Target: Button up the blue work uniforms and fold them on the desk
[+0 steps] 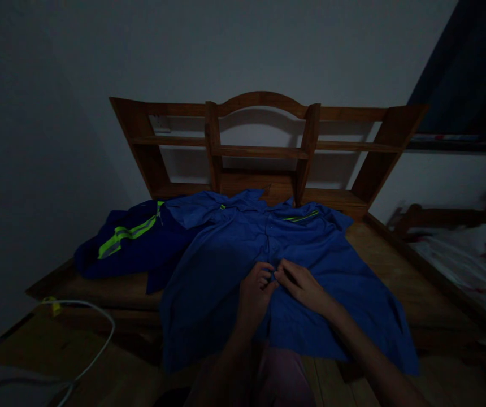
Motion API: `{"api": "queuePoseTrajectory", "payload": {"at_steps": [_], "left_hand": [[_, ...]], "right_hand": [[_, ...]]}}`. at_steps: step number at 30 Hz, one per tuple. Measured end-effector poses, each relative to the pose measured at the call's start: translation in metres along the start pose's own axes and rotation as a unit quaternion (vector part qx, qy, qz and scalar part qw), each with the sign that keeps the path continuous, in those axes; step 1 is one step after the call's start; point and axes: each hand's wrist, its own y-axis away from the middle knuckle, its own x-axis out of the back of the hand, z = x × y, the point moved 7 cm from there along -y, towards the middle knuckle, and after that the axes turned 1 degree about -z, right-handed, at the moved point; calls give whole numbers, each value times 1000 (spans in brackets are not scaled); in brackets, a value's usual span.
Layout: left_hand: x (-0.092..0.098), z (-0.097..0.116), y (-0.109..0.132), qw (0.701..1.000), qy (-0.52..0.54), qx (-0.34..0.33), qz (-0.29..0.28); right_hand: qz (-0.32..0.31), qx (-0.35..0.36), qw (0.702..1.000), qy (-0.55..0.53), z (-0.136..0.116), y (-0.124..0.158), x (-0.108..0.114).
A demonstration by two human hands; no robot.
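Note:
A blue short-sleeved shirt (226,265) lies spread front side up on a wooden desk, its lower edge hanging over the front. Buttons run down its middle placket, and yellow-green trim marks the chest. My left hand (256,291) is at the placket with curled fingers, pinching the cloth edge. Right beside it, my right hand (300,282) pinches the placket between thumb and forefinger. The fingertips of both hands nearly meet; the button between them is too small and dark to make out.
A darker blue garment (128,243) with yellow-green reflective strips lies folded at the left. Behind the shirt stands a wooden shelf unit (260,151) against the wall. A white cable (109,322) loops at lower left. A bed (467,254) with rumpled cloth is at the right.

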Motion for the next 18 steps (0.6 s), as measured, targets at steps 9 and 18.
{"api": "queuePoseTrajectory", "payload": {"at_steps": [9,18], "left_hand": [[0,-3,-1,1000,-10,3,-5],[-4,4,4,998,-54,-9,10]], "right_hand": [[-20,23,995,93,-7,4,-4],[-22,-33,998,-42,19,-1,-4]]}}
